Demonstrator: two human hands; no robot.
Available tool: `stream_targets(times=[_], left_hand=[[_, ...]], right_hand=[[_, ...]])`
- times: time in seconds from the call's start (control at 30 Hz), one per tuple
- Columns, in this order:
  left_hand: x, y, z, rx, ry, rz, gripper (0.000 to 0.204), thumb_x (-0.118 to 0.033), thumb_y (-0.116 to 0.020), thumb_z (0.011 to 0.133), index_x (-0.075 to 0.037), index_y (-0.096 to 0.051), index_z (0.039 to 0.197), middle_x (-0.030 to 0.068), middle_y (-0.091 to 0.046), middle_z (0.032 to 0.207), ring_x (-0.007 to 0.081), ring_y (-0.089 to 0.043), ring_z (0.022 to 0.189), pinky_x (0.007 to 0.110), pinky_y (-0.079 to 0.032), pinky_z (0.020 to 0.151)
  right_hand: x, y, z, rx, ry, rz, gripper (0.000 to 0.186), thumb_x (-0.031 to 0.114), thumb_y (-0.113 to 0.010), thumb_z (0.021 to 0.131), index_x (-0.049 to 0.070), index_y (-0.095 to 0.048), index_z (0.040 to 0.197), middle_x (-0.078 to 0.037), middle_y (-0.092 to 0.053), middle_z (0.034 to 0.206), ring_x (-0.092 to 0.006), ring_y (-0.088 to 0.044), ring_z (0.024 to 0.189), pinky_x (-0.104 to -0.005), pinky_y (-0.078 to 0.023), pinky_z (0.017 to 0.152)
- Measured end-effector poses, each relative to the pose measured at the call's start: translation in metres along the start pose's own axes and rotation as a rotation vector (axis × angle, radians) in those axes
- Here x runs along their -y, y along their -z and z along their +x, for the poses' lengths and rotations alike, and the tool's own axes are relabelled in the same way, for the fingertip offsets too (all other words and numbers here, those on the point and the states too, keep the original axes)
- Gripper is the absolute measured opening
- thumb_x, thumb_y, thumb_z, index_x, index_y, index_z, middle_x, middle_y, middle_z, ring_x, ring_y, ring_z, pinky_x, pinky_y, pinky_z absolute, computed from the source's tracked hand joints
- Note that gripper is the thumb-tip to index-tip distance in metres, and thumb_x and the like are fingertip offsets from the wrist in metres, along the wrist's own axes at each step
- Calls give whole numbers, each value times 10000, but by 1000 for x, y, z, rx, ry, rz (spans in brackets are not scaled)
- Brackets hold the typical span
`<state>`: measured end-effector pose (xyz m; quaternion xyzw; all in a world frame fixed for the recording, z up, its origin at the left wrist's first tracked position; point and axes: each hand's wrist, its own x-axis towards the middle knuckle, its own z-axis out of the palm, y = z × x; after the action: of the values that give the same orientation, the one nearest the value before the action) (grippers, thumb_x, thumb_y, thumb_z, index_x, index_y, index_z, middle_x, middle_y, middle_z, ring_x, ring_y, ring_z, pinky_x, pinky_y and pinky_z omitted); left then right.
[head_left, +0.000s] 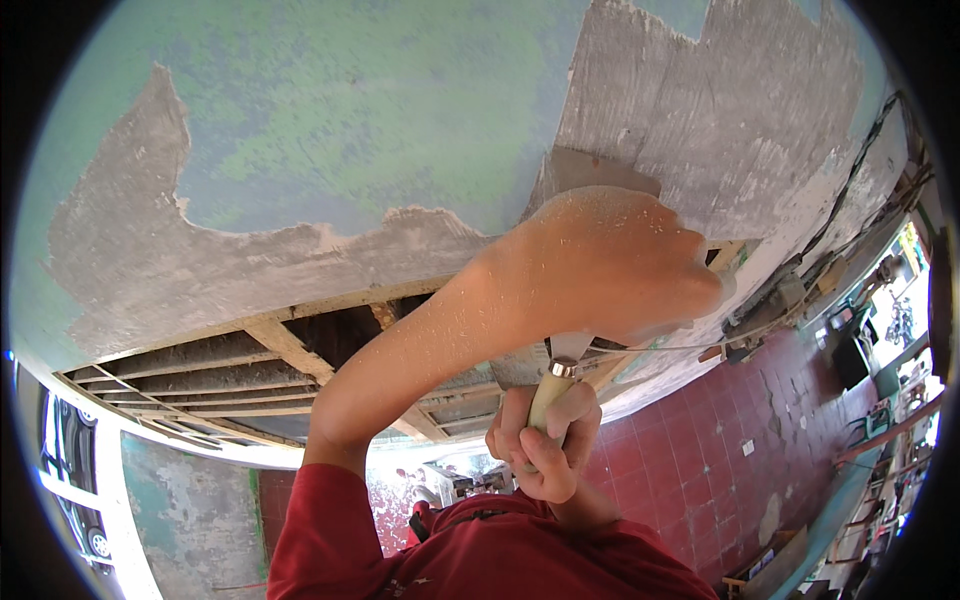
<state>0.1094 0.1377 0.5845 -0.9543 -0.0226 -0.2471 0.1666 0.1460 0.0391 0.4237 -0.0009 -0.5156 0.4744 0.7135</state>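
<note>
My left forearm reaches diagonally up from the red sleeve, and my left hand (630,260) is curled against the scraped grey area of the overhead surface (690,110), its knuckles and wrist flecked with pale flakes. A sliver of something grey shows under its fingers; I cannot make out what it holds. Below it, my right hand (545,450) grips the pale handle of a scraper (550,400), blade pointing up, its tip partly hidden behind my left hand. Green-blue paint (350,120) surrounds ragged grey patches on the surface.
An opening with exposed wooden battens (280,340) runs along the surface's near edge. A wire and dark cables (850,170) run at the right. Far below lie a red tiled floor (690,440), green chairs (865,420) and assorted clutter. A car (70,450) shows at the far left.
</note>
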Motion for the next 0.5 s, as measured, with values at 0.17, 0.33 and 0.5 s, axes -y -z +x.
stream_targets(times=[0.17, 0.33, 0.5], left_hand=[[-4, -9, -6, 91, 24, 12, 160, -160, -631, 748, -83, -565, 871, 102, -502, 501, 275, -596, 502, 390, -426, 407], [-1, -7, -4, 20, -3, -27, 191, -151, -645, 736, -69, -558, 885, 104, -510, 513, 278, -598, 503, 392, -438, 416], [-3, -12, -7, 64, 4, -14, 188, -142, -643, 737, -67, -555, 886, 103, -512, 517, 285, -600, 507, 392, -443, 423]], right_hand=[[-1, -1, -11, -111, -24, 37, 145, -53, -443, 802, 72, -400, 864, -117, -500, 570, -68, -373, 436, -214, -295, 383], [-1, -4, -8, -116, -2, 26, 162, -58, -449, 793, 71, -407, 883, -113, -499, 568, -69, -378, 439, -212, -287, 384], [-4, 0, -14, -117, -8, 36, 165, -62, -444, 793, 71, -406, 883, -110, -497, 566, -68, -375, 437, -213, -287, 383]])
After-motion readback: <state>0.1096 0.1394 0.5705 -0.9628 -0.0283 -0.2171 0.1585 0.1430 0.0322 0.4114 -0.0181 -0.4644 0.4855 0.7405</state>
